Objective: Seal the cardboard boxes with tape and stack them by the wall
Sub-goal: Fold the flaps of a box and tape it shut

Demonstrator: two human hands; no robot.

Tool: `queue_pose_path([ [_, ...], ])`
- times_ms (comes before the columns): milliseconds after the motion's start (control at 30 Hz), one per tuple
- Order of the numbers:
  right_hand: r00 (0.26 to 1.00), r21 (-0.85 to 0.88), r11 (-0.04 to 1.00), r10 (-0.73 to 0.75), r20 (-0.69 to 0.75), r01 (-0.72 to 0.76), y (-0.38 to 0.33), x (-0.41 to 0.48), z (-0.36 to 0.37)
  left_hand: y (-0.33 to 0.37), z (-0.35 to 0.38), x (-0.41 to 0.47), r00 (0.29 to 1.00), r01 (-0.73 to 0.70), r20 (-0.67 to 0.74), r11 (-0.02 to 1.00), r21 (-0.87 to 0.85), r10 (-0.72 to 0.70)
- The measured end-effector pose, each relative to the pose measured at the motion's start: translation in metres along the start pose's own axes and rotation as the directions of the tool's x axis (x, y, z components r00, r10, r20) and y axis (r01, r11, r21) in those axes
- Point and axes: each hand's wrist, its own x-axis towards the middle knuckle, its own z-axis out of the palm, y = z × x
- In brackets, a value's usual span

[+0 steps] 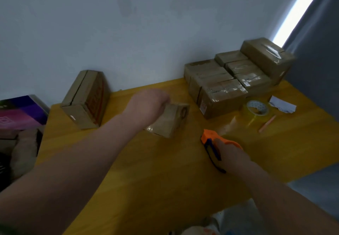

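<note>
Our left hand grips the small box on the tabletop, our right hand curls its fingers round the orange tape cutter, so we judge sealing in hand, next laying tape squarely.

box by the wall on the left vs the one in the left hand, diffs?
Wall box looks bigger; held box smaller. Wall box stands untouched against the wall; left hand grips the held box away from it. Wall box shows a dark open seam; held box's seam isn't visible. Both brown cardboard.
</note>
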Motion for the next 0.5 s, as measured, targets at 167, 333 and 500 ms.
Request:
queue_pose_path([
  [167,0.987,0.263,0.964,-0.003,-0.158,0.045,-0.011,-0.002,-0.042,0.011,-0.045,0.03,0.98,-0.103,0.175,0.994,0.042,0.095],
  [333,0.924,0.767,0.52,-0.264,-0.276,0.377,-0.034,-0.033,-0.093,0.034,-0.05,0.032,0.926,-0.2,0.331,0.979,0.027,0.18],
  [500,0.881,0.885,0.278,-0.404,-0.246,0.374,-0.042,-0.048,-0.088,0.047,-0.024,0.014,0.992,-0.12,-0.019,0.992,0.038,0.121],
])
